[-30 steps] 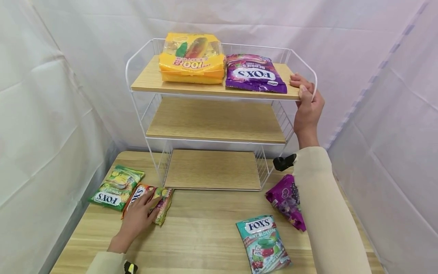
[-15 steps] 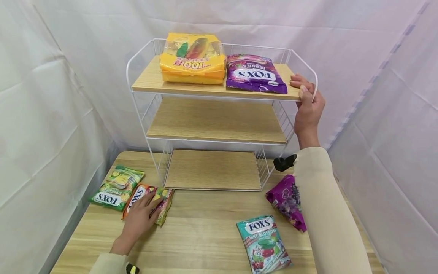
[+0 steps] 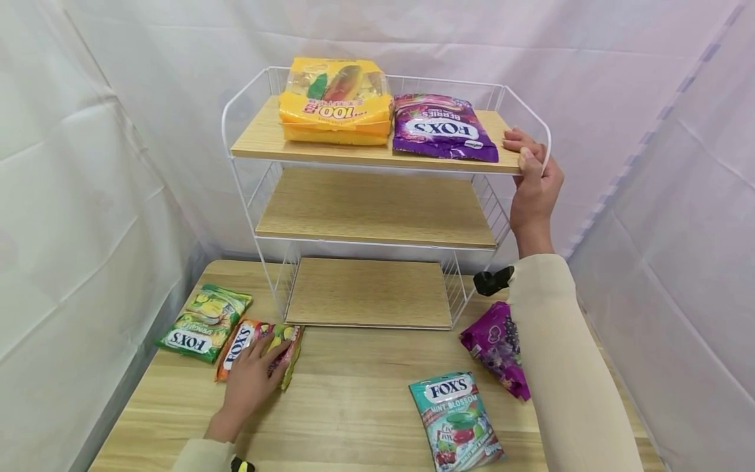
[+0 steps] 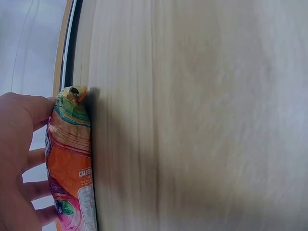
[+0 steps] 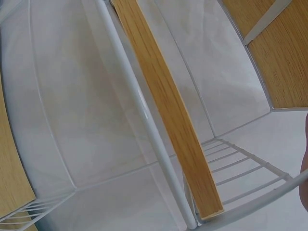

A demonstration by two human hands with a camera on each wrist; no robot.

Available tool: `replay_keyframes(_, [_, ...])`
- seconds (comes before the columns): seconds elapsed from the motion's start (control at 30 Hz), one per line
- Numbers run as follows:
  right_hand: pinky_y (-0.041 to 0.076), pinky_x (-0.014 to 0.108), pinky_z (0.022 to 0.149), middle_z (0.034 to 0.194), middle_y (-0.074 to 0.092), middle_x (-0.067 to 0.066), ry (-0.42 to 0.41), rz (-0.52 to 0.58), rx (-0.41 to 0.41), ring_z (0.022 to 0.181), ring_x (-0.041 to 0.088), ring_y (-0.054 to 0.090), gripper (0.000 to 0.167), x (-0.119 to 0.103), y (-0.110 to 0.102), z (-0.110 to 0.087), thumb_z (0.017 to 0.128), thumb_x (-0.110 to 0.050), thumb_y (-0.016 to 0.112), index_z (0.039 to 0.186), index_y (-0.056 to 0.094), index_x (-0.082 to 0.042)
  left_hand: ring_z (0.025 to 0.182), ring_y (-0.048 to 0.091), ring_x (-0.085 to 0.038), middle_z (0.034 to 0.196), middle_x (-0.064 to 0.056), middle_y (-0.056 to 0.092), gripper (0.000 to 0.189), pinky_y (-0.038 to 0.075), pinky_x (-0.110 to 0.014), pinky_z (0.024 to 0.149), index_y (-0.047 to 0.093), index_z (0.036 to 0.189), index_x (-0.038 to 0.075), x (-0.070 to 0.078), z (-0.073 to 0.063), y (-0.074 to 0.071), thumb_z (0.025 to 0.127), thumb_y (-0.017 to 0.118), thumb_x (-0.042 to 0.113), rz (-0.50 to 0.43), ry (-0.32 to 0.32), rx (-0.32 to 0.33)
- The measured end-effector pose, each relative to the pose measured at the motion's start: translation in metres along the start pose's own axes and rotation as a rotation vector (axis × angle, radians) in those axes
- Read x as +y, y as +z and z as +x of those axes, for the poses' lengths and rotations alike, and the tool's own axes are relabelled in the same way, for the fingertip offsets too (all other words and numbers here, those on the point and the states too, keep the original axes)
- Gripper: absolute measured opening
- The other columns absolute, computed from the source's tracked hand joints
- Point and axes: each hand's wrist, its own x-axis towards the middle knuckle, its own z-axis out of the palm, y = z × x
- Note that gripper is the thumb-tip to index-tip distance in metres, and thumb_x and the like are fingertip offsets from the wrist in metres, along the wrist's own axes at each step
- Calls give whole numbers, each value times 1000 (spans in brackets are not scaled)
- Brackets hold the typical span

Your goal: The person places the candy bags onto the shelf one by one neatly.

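My left hand [image 3: 252, 377] lies over an orange Fox's candy bag [image 3: 238, 347] on the table, fingers spread across its upper face. In the left wrist view the fingertips touch that candy bag [image 4: 70, 159], whose lower face is close along the wood. My right hand [image 3: 535, 187] grips the front right corner of the top board of a white wire shelf rack [image 3: 377, 244], thumb at the front edge and fingers on top. The right wrist view shows the rack's board edge [image 5: 168, 106] and wire frame, with only a sliver of the hand at the right.
On the top board lie a yellow mango candy bag [image 3: 336, 101] and a purple Fox's Berries bag [image 3: 442, 128]. A green Fox's bag [image 3: 206, 321] is left on the table. A teal Mint Blossom bag [image 3: 457, 419] and a purple bag [image 3: 498, 347], partly behind the right sleeve, lie right.
My left hand has shifted slightly right on the orange candy bag, uncovering more of its logo. The right hand keeps its grip on the rack corner.
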Motion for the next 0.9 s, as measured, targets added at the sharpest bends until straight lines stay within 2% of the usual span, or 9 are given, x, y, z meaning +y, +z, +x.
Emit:
replay_keyframes(0.27, [44,29,98,122,61,15,-2,-10,3,124,19,50,33,-1,0,0,90,-16,43,97,71,0,110,52,-51,126,-23,56,38,44,-65,82,69,120,15,20,-3,3,83,73,26,49,-61,-42])
replay_keyframes(0.5, [44,29,98,122,62,14,0,-20,2,124,19,50,33,-2,0,0,90,-16,42,97,71,-1,103,54,-51,122,-24,58,38,47,-64,74,70,117,13,36,-5,9,81,73,27,95,-92,4])
replay_keyframes(0.73, [44,29,98,122,61,15,-7,-22,2,124,18,50,33,-2,0,0,91,-16,42,97,71,-1,103,54,-50,122,-24,58,39,48,-61,71,68,119,12,53,-5,11,83,70,28,130,-144,-20])
replay_keyframes(0.9, [43,30,98,121,61,16,-7,-2,3,125,19,50,32,0,1,0,91,-15,43,96,71,0,100,54,-48,122,-25,57,41,48,-59,67,67,119,11,58,-3,9,84,70,30,136,-176,-40])
